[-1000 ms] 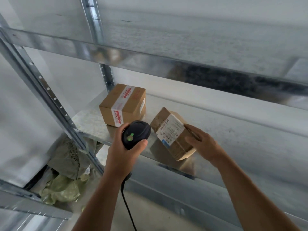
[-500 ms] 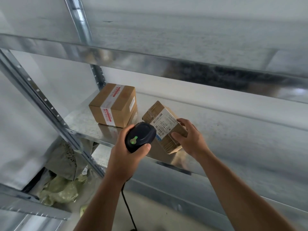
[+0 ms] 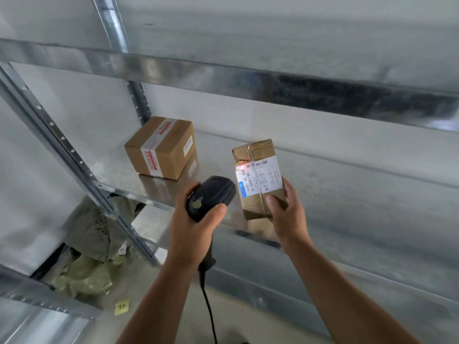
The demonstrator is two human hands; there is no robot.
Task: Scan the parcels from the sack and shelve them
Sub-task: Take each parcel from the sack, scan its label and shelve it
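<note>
Head view: the left hand (image 3: 196,234) grips a black scanner (image 3: 211,197) just below the middle of the frame. The fingers are wrapped round the handle and the thumb lies along the side of the head. The scanner's head points toward two o'clock, and its cable (image 3: 210,311) hangs down toward six o'clock.

At three o'clock from the scanner, near it but apart, the right hand (image 3: 289,219) holds a small parcel (image 3: 258,175) by its lower end, with the thumb pressed on the front face and the fingers behind. The parcel stands nearly upright over the front part of the metal shelf (image 3: 347,194); whether its lower end touches the shelf cannot be told. Its white label (image 3: 259,176) faces the scanner, with a reddish glow on the upper left corner.

At ten o'clock from the parcel, well apart, a larger box (image 3: 161,147) sealed with red-printed tape sits on the shelf near the rear post (image 3: 139,103).

At seven o'clock in the frame, below the shelf, lies a crumpled greenish sack (image 3: 87,271). A yellow note (image 3: 122,306) lies on the floor just at four o'clock from it.

An upper shelf (image 3: 223,78) crosses the frame above.
</note>
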